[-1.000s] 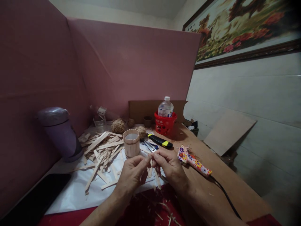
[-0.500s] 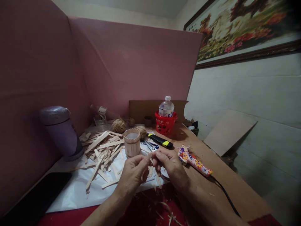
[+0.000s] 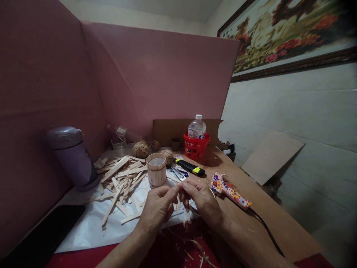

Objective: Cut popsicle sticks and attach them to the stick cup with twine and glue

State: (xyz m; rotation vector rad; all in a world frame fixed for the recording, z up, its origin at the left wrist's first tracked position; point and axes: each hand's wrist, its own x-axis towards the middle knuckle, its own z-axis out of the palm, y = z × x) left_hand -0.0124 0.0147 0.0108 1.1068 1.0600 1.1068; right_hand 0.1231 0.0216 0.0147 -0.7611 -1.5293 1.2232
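My left hand (image 3: 158,204) and my right hand (image 3: 202,199) meet fingertip to fingertip over the front of the white sheet. Both are closed in a pinch, and whatever lies between the fingertips is too small or hidden to make out. Just beyond them stands a small cup clad in wooden sticks (image 3: 156,175), upright, with a band around it. A pair of scissors (image 3: 180,174) lies behind my right hand, partly covered. Loose fibres of twine (image 3: 199,247) rest on the red cloth below my wrists.
Many craft sticks (image 3: 122,182) are heaped on the left. Around them are a purple tumbler (image 3: 74,158), a black phone-like slab (image 3: 47,234), twine balls (image 3: 141,149), a utility knife (image 3: 191,166), a red bucket (image 3: 196,147) holding a bottle, and a flowered glue gun (image 3: 230,191) with a cord.
My fingertips have shifted slightly and press closer together; my right hand has turned a little. Other things on the table stay as they were.
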